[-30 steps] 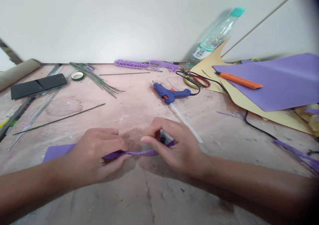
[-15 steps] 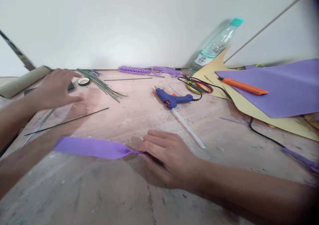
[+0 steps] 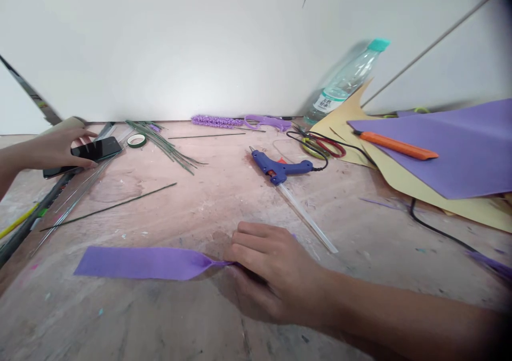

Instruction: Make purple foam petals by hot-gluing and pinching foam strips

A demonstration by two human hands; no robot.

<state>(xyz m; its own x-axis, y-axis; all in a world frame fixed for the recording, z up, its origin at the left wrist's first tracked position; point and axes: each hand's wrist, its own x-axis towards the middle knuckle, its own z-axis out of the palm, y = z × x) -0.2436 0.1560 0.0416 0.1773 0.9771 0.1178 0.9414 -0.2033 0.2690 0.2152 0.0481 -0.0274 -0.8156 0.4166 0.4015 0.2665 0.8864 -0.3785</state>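
Pinching firmly should keep the purple strip (image 3: 140,263) gathered: right fingers (image 3: 250,253) clamp its narrowed part, the flat length left of them. Left fingers (image 3: 85,162), apart, straddle the phone (image 3: 104,147).

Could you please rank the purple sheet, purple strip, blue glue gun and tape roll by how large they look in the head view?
From largest to smallest:
1. Purple sheet
2. Purple strip, which runs into the right hand and gains from being nearer the camera
3. Blue glue gun
4. Tape roll
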